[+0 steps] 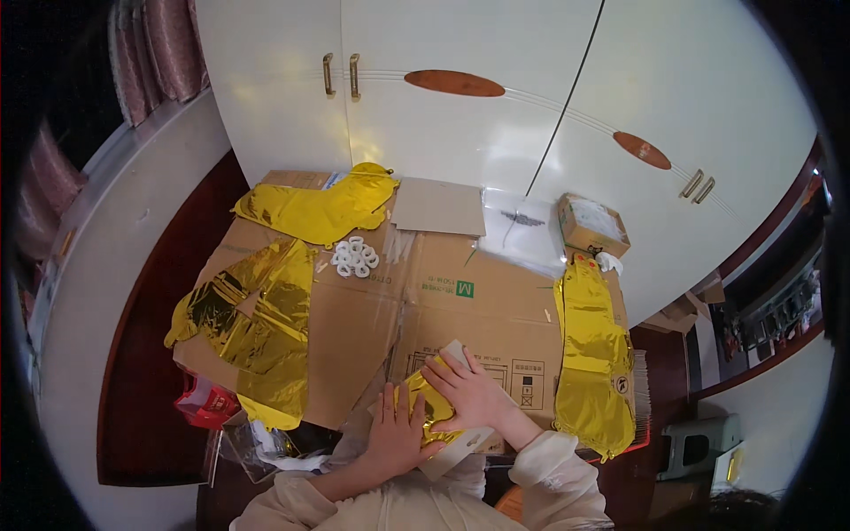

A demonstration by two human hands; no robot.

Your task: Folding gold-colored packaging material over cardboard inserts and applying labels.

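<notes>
At the near edge of the cardboard, a folded piece of shiny gold foil [435, 409] lies on a pale card strip [453, 453]. My left hand [398, 435] rests flat on the foil's left side, fingers stretched forward. From the right, my right hand [474, 394] presses down with fingers spread over the foil and the card's far end. Both hands are open and hide much of the foil. Flat gold foil balloons [595, 341] are stacked at the right edge. More gold foil balloons [257, 310] lie at the left, with another pile [319, 212] behind them.
Flattened cardboard [478, 310] covers the work surface. White rings [354, 257] are heaped left of centre. Grey card sheets [438, 207], clear plastic [522, 230] and a small open box [593, 223] line the back, against white cabinets [443, 133]. A red package [207, 403] is at lower left.
</notes>
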